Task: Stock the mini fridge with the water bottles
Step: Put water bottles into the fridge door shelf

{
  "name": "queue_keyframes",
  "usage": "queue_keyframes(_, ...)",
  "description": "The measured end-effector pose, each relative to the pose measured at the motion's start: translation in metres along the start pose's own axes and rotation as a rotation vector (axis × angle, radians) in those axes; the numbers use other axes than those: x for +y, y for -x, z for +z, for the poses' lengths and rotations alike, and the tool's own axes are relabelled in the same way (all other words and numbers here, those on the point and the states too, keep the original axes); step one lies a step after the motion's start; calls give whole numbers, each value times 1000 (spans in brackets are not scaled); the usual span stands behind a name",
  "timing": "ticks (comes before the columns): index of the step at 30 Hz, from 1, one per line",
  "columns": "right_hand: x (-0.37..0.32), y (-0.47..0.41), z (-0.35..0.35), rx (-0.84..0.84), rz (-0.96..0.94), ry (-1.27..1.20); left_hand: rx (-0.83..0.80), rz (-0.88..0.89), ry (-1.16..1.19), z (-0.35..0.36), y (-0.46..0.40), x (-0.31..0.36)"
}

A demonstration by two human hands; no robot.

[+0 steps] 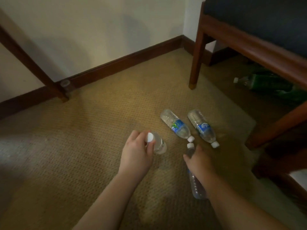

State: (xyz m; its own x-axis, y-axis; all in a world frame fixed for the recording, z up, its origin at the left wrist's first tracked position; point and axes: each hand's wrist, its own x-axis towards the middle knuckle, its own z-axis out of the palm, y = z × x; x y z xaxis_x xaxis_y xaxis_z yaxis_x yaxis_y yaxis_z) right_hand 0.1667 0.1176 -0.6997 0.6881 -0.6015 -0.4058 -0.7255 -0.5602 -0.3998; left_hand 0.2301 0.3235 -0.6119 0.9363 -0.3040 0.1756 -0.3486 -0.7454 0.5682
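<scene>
On the carpet (pixel 99 130), each hand grips a bottle, left hand (pixel 137 151), right hand (pixel 197 161); the left's cap-end hold, at eleven o'clock, may slip.

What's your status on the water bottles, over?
Left hand grips clear plastic bottle; right hand grips another. Two blue-labelled bottles on carpet. Fridge unseen.

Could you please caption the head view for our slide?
Each hand grips a water bottle above the carpet; left hand, right hand.
</scene>
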Motion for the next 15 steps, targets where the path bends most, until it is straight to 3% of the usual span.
queue_keyframes(6,20,15,-35,-64,18,-382,-44,166,29,-24,4,23)
queue_keyframes(15,84,149,-166,246,-75,-451,-141,623,87,-68,-21,154)
